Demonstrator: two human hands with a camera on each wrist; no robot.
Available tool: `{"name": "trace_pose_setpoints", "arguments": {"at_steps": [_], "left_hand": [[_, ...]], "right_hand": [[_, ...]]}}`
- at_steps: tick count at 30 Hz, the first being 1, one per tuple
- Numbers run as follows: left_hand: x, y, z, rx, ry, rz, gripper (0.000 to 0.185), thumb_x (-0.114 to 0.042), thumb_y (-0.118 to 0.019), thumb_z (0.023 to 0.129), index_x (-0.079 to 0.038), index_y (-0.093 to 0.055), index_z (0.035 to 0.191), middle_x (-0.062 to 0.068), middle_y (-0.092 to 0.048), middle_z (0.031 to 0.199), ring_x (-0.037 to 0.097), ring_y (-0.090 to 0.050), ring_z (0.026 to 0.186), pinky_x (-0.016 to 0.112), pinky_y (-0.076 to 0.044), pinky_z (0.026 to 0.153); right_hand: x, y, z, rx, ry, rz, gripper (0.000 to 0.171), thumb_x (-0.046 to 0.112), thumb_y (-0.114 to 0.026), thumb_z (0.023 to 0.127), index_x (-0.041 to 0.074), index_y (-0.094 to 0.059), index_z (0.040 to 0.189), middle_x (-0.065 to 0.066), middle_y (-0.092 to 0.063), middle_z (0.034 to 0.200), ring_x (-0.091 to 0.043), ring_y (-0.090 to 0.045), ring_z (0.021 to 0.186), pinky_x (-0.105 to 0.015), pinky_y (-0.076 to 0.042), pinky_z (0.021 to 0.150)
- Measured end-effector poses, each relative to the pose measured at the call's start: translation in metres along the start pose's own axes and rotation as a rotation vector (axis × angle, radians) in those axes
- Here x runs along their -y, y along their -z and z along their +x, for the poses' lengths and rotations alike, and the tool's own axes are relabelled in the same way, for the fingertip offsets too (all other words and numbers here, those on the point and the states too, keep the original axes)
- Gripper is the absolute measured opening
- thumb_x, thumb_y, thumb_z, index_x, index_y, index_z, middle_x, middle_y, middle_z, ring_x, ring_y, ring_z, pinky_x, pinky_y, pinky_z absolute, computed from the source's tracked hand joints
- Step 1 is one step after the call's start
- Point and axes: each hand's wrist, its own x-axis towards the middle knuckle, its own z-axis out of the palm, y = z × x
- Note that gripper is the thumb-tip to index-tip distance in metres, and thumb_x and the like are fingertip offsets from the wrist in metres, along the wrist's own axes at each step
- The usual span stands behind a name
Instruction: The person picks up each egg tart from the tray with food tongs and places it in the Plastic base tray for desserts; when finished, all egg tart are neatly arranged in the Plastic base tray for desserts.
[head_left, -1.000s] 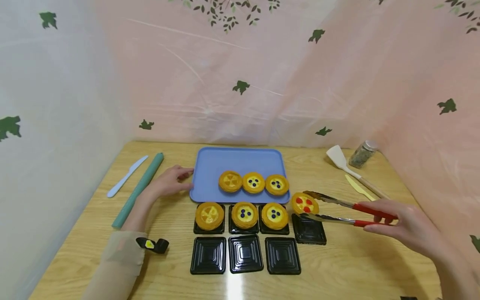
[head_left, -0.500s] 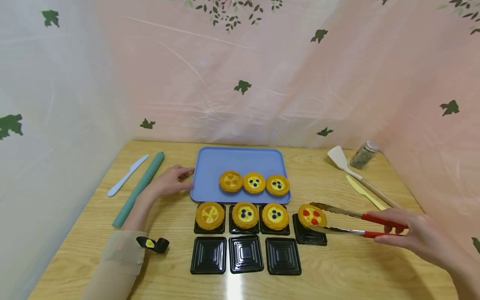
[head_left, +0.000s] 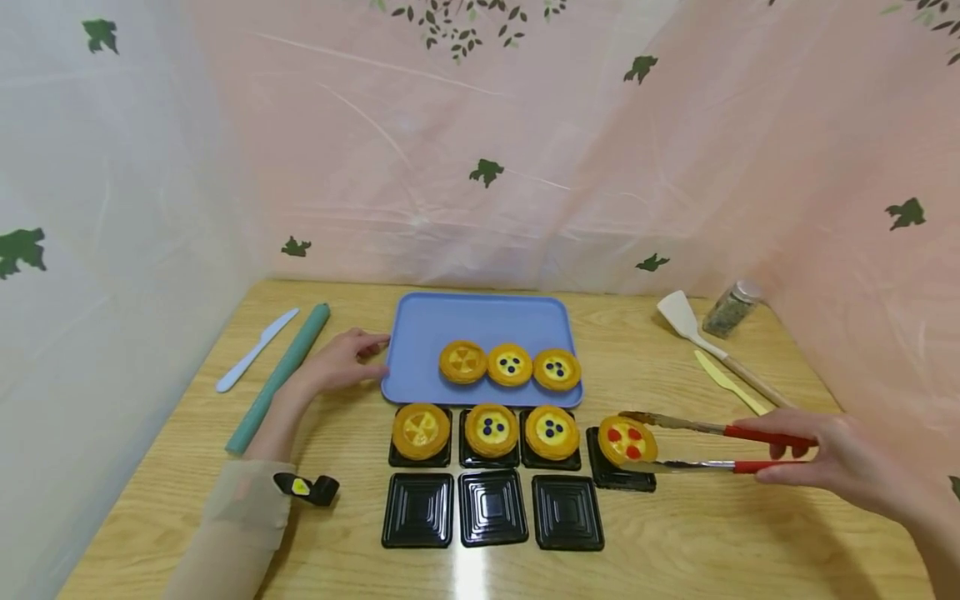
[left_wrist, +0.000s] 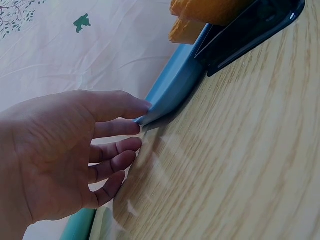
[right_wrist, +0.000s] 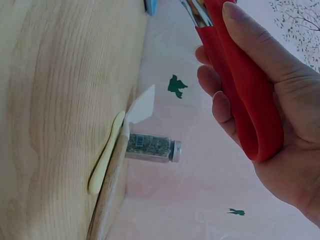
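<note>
Now | our right hand (head_left: 832,458) squeezes red tongs (head_left: 712,446) pinching a tart (head_left: 627,441) over the fourth black cup (head_left: 618,472) | left hand (head_left: 341,360), relaxed, steadies the blue tray (head_left: 480,321) | risk: loosened squeeze drops the tart crooked, off-centre

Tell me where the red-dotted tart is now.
In the head view, the red-dotted tart is right of centre, gripped in the tongs over the rightmost black cup of the upper row.
</note>
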Motion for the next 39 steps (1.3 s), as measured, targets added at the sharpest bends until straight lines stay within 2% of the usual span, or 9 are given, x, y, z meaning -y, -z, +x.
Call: {"name": "trace_pose_setpoints", "arguments": {"at_steps": [4, 8, 12, 17, 21, 26, 34, 39], "left_hand": [[0.001, -0.001, 0.001, 0.006, 0.005, 0.000, 0.064, -0.029, -0.072, 0.094, 0.001, -0.053, 0.148, 0.024, -0.062, 0.125, 0.036, -0.060, 0.114, 0.053, -0.050, 0.101], [0.001, -0.001, 0.001, 0.001, 0.002, 0.004, 0.064, -0.028, -0.072, 0.094, 0.001, -0.053, 0.148, 0.023, -0.062, 0.124, 0.036, -0.060, 0.114, 0.053, -0.049, 0.101], [0.001, 0.000, 0.001, -0.002, -0.005, 0.004, 0.064, -0.027, -0.072, 0.094, 0.002, -0.053, 0.148, 0.024, -0.062, 0.125, 0.036, -0.060, 0.114, 0.053, -0.049, 0.102], [0.000, 0.000, 0.001, 0.002, -0.004, -0.004, 0.064, -0.028, -0.071, 0.094, 0.001, -0.052, 0.148, 0.024, -0.062, 0.126, 0.036, -0.060, 0.115, 0.053, -0.049, 0.102], [0.001, 0.001, 0.001, 0.002, -0.004, -0.006, 0.065, -0.029, -0.072, 0.094, 0.001, -0.052, 0.148, 0.024, -0.062, 0.125, 0.036, -0.060, 0.115, 0.053, -0.049, 0.101], [0.002, 0.001, 0.001, 0.011, 0.005, -0.011, 0.066, -0.029, -0.071, 0.094, 0.000, -0.051, 0.149, 0.024, -0.061, 0.125, 0.037, -0.059, 0.116, 0.052, -0.050, 0.101], [0.004, 0.000, 0.002, 0.014, 0.003, -0.011, 0.066, -0.030, -0.071, 0.094, 0.000, -0.052, 0.149, 0.024, -0.061, 0.124, 0.037, -0.059, 0.115, 0.052, -0.051, 0.098], [0.006, -0.001, 0.002, 0.013, -0.006, -0.006, 0.066, -0.031, -0.071, 0.094, 0.001, -0.052, 0.149, 0.024, -0.061, 0.123, 0.037, -0.060, 0.114, 0.051, -0.051, 0.097]], "right_hand": [[-0.008, 0.005, 0.006, 0.053, -0.019, 0.059, 0.062, 0.003, -0.091, 0.067, 0.017, -0.073, 0.124, 0.024, -0.066, 0.090, 0.004, -0.052, 0.071, -0.015, -0.039, 0.057], [-0.016, 0.009, 0.012, 0.098, -0.061, 0.096, 0.057, 0.003, -0.090, 0.070, 0.018, -0.074, 0.122, 0.027, -0.068, 0.101, 0.003, -0.054, 0.072, -0.017, -0.043, 0.057], [-0.025, 0.012, 0.016, 0.139, -0.097, 0.156, 0.053, 0.001, -0.089, 0.072, 0.015, -0.075, 0.121, 0.023, -0.068, 0.095, 0.001, -0.057, 0.074, -0.017, -0.046, 0.059], [-0.032, 0.013, 0.023, 0.186, -0.118, 0.195, 0.051, 0.002, -0.088, 0.073, 0.016, -0.076, 0.120, 0.019, -0.063, 0.087, -0.003, -0.055, 0.074, -0.020, -0.043, 0.056], [-0.035, 0.015, 0.030, 0.219, -0.125, 0.181, 0.049, 0.006, -0.088, 0.075, 0.017, -0.075, 0.122, 0.016, -0.064, 0.086, -0.004, -0.055, 0.075, -0.021, -0.042, 0.056], [-0.035, 0.019, 0.037, 0.268, -0.166, 0.141, 0.047, 0.014, -0.089, 0.077, 0.017, -0.075, 0.122, 0.017, -0.063, 0.082, 0.000, -0.053, 0.073, -0.022, -0.040, 0.056], [-0.033, 0.018, 0.038, 0.252, -0.133, 0.116, 0.048, 0.015, -0.092, 0.073, 0.018, -0.076, 0.118, 0.013, -0.067, 0.082, 0.000, -0.055, 0.072, -0.021, -0.042, 0.057], [-0.032, 0.018, 0.038, 0.258, -0.149, 0.104, 0.048, 0.017, -0.092, 0.073, 0.020, -0.076, 0.118, 0.016, -0.065, 0.083, 0.001, -0.055, 0.073, -0.021, -0.042, 0.058]]}}
